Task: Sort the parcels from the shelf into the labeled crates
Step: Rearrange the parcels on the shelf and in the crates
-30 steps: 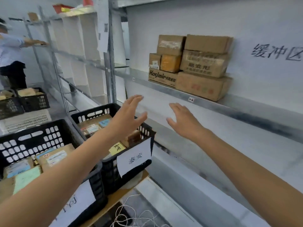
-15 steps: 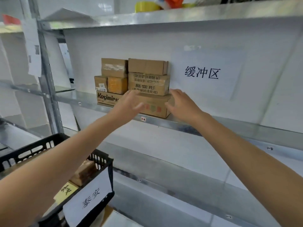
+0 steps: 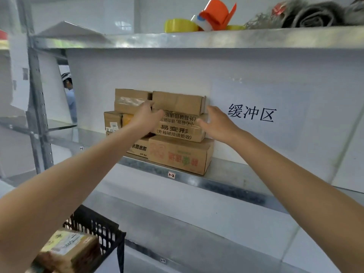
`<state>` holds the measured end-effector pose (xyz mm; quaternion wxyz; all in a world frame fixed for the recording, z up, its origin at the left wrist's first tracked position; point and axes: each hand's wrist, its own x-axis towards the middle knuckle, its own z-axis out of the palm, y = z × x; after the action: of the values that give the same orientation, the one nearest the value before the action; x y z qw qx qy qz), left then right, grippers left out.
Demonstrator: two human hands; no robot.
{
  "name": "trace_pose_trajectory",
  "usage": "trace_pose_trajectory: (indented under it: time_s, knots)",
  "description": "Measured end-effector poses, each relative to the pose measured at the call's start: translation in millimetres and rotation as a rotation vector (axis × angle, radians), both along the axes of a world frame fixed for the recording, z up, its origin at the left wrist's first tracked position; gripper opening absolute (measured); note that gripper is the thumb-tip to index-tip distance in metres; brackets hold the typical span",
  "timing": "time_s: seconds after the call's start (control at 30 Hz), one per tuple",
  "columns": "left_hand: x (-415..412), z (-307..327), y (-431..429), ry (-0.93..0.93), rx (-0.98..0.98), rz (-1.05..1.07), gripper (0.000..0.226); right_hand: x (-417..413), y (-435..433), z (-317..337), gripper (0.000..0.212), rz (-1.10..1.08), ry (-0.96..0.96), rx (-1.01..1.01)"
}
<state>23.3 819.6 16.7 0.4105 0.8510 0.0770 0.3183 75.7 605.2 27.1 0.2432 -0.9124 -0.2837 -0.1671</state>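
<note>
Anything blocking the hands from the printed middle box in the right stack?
Nothing visible blocks them. The left hand and right hand already flank the printed box. A plain box sits on top of it, so it would ride along or need removing first.

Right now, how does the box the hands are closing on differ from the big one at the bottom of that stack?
The middle box carries black Chinese print; the bottom box has red and green graphics. The middle box sits between others, flanked by the left hand and right hand; the bottom box rests directly on the shelf, untouched. The bottom box looks taller. Both are brown cardboard.
</note>
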Motion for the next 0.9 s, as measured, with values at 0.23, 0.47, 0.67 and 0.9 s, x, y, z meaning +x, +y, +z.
trace_pose_trajectory:
  time_s: [0.23, 0.47, 0.67, 0.9]
  knots:
    - [46, 8, 3, -0.078, -0.071, 0.007, 0.053, 39, 32, 6, 0.062, 0.029, 0.123, 0.243]
    - [66, 10, 10, -0.148, -0.342, -0.031, 0.047, 57, 38, 11, 0.045, 0.063, 0.174, 0.332]
    - [56, 8, 23, 0.012, -0.323, -0.142, 0.058, 47, 37, 7, 0.063, 0.078, 0.165, 0.288]
    - [26, 10, 26, -0.139, -0.504, -0.265, 0.05, 17, 28, 14, 0.055, 0.096, 0.099, 0.413]
